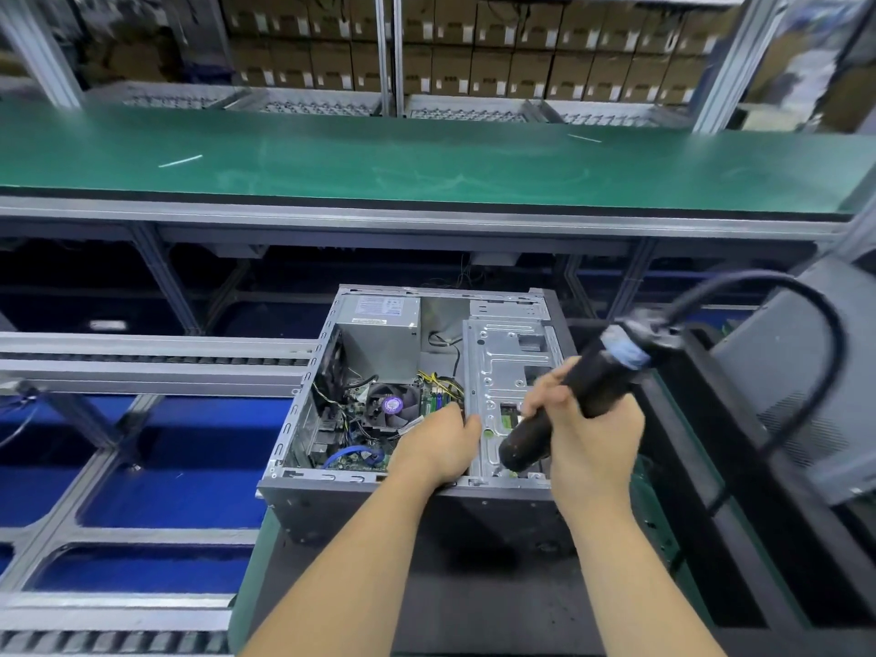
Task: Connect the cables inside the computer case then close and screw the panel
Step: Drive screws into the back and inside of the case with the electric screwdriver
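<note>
An open grey computer case lies on its side in front of me. Inside it I see the power supply, a fan with a purple hub, a blue cable and yellow wires. My left hand rests on the left edge of the silver drive bracket, fingers curled over it. My right hand grips a black electric screwdriver, tip down near the bracket's front edge. The tip itself is hidden by blur.
The screwdriver's black cord loops up to the right. A dark side panel leans at the right. A green conveyor belt runs behind, roller rails on the left, stacked boxes at the back.
</note>
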